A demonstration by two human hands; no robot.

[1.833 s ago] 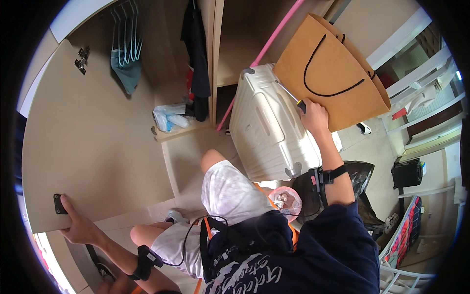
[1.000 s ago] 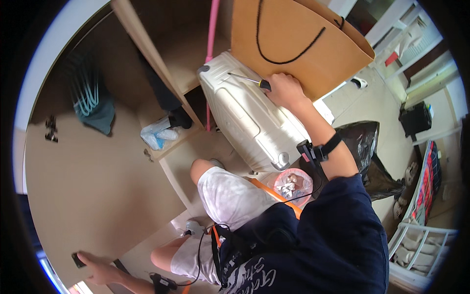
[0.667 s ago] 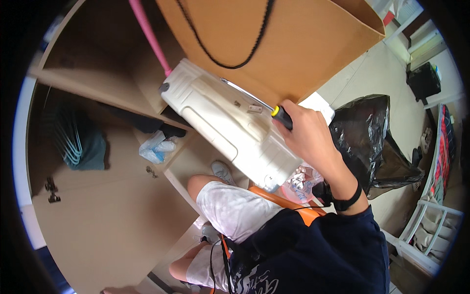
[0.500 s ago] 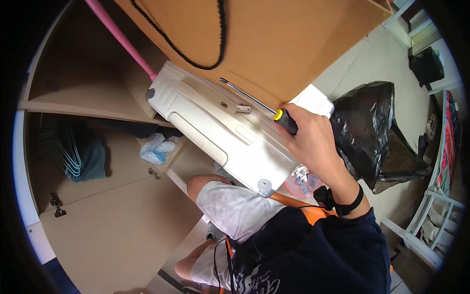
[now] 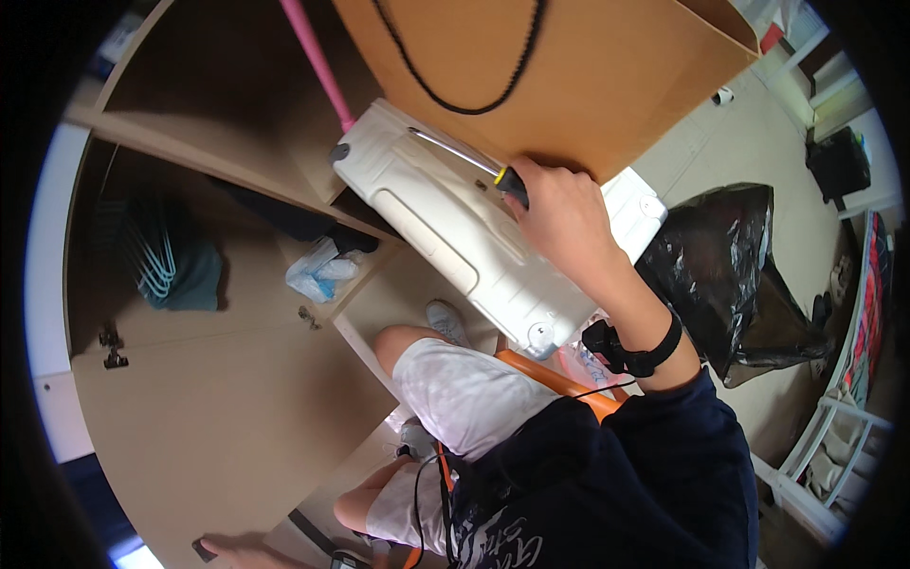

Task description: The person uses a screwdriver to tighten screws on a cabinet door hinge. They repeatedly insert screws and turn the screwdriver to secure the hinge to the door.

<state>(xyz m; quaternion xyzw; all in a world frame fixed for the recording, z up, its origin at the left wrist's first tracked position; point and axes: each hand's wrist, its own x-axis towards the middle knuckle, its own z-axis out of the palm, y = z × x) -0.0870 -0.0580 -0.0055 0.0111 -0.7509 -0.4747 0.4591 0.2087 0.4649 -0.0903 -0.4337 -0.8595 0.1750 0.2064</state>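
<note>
Wardrobe Door Stood Open, Screwdriver in Hand

From afar, I viewed a brown paper bag just beyond a white suitcase. My right hand was over the suitcase, fingers wrapped around the screwdriver's dark handle, shaft slanting away leftward. My left hand was at the door's near corner, thumb beside a black plate; its fingers' hold I could not tell.

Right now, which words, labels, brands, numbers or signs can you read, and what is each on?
Navy shirt: white lettering, creased and cut off by the lower edge; not readable as whole words.
Brown paper bag, white suitcase, screwdriver: no text that I can make out.
So, nothing to quote.
</note>
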